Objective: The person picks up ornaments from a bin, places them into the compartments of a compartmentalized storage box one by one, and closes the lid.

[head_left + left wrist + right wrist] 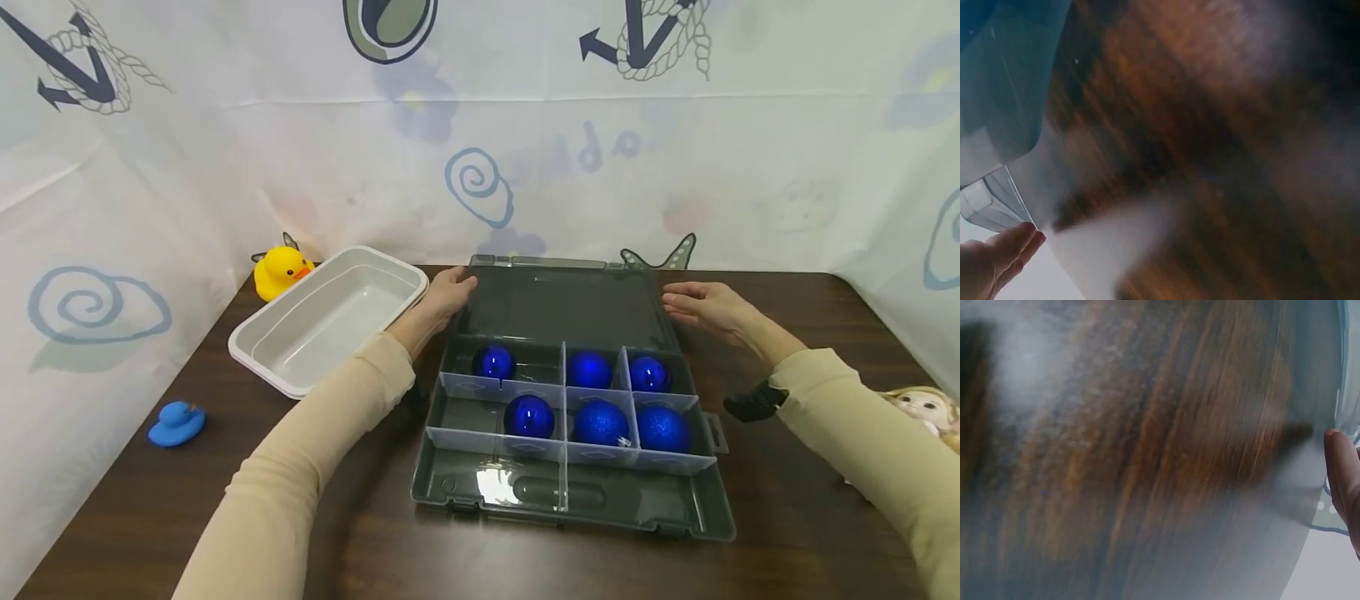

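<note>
A clear grey divided storage box [487, 487] lies on the table with its lid [558, 304] folded back flat toward the wall. Several blue Christmas baubles, such as a shiny bauble [528, 417] and a glittery bauble [600, 422], sit in the back and middle rows of compartments. My left hand [442, 302] is at the lid's left edge, fingers extended; in the left wrist view its fingertips [1030, 232] come up to the lid's corner. On the other side, my right hand [712, 310] has straight fingers beside the lid's right edge. Whether either hand touches the lid is unclear.
Left of the box stands a white plastic basin [258, 367], with a yellow rubber duck [277, 273] behind it. A blue rubber duck [177, 424] sits near the table's left edge. At the far right, a doll [926, 408] is partly behind my sleeve. A patterned curtain [555, 183] hangs behind.
</note>
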### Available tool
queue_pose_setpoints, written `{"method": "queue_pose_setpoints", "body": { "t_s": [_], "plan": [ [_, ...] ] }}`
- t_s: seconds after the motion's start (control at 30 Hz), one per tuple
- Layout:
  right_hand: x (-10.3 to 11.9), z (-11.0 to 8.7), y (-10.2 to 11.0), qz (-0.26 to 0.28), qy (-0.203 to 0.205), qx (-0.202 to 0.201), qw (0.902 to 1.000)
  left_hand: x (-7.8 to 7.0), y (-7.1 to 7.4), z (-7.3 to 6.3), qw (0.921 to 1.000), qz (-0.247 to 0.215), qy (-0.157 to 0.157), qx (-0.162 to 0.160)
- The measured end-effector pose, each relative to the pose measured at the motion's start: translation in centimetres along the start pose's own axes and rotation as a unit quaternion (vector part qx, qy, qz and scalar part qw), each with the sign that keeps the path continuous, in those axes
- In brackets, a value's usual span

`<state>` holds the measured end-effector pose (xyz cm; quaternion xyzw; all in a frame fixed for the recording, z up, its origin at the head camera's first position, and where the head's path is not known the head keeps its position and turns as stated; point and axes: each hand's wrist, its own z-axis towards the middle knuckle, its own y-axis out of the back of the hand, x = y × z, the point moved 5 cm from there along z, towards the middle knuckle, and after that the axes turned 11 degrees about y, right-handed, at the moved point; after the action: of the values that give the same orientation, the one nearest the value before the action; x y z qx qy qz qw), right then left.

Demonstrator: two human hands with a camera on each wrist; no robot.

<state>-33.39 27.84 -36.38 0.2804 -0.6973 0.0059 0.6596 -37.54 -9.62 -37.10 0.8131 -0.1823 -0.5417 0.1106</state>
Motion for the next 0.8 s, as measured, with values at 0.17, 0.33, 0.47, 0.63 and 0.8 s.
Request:
{"method": "queue_pose_setpoints", "body": {
  "t_s": [0.17, 0.33, 0.47, 0.63, 0.8],
  "plan": [
    [-0.3, 0.5, -0.3, 0.018, -0.006, 0.001, 0.9998, 5.2, 0.1, 10.7, 0.9998, 0.009, 0.01, -0.017],
    [-0.5, 0.6, -0.1, 0.043, -0.01, -0.013, 0.9989, 5.8, 0.1, 13.5, 0.9991, -0.001, 0.031, -0.029],
    [-0.3, 0.4, 0.2, 0.072, -0.005, -0.036, 0.9967, 4.1, 0.3, 11.7, 0.9985, -0.014, 0.014, -0.052],
    [0.6, -0.1, 1.1, 0.157, 0.018, -0.088, 0.9835, 1.0, 0.9, 6.9, 0.9945, -0.068, -0.028, -0.075],
    [1.8, -0.6, 1.6, 0.162, 0.038, -0.114, 0.9794, -3.7, 1.8, -1.9, 0.9901, -0.115, -0.022, -0.078]
  ]
}}
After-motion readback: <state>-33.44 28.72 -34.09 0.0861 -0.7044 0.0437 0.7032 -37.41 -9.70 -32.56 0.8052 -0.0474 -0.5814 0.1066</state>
